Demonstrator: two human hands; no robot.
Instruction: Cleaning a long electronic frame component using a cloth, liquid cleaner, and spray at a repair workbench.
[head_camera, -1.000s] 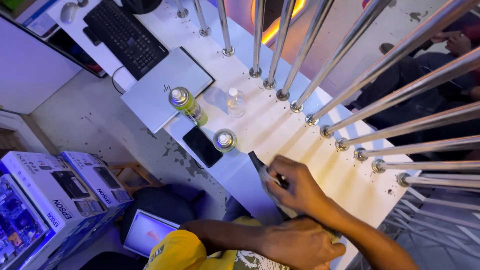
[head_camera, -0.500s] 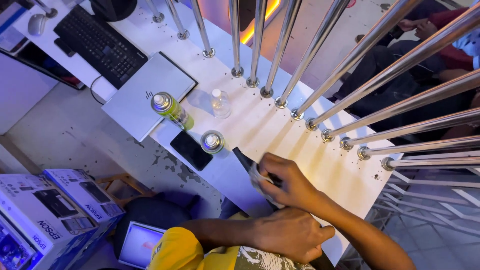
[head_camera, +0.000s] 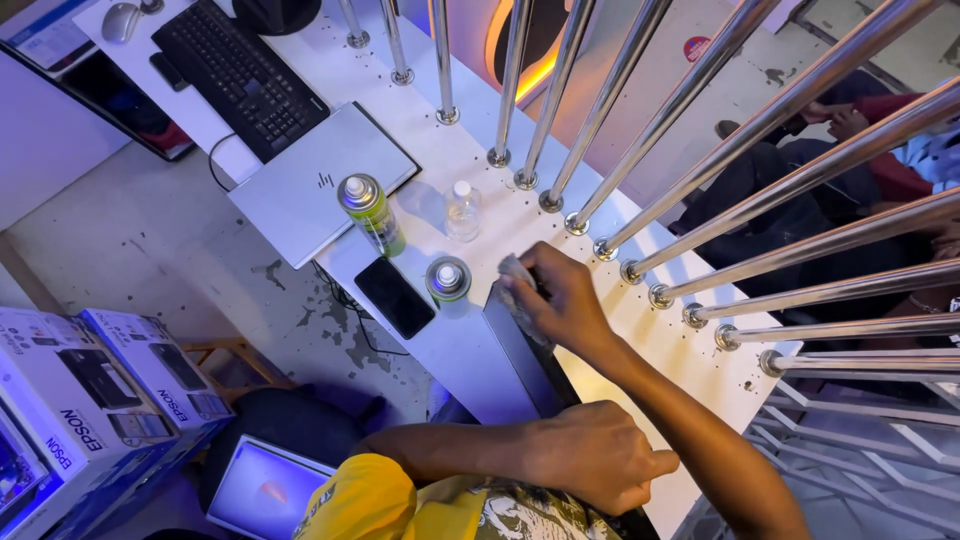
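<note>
A thin dark slab (head_camera: 522, 350), likely a laptop stood on its edge, lies along the white counter (head_camera: 470, 345). My right hand (head_camera: 562, 300) presses a crumpled pale cloth (head_camera: 514, 272) against the slab's far end. My left hand (head_camera: 598, 458), reaching from a yellow sleeve, grips the slab's near end. A small grey spray can (head_camera: 448, 280) stands just left of the cloth. Beyond it are a green spray can (head_camera: 370, 210) and a small clear bottle (head_camera: 462, 208).
A black phone (head_camera: 395, 297), a closed silver laptop (head_camera: 320, 180), a black keyboard (head_camera: 240, 70) and a mouse (head_camera: 120, 20) lie on the counter. Steel bars (head_camera: 700, 85) rise along its far side, with people seated behind. Printer boxes (head_camera: 90, 390) and a lit screen (head_camera: 265, 490) sit below left.
My right hand has slid with the cloth along the dark slab toward its far end, near the grey can. My left hand stays at the near end. The view has shifted a little.
</note>
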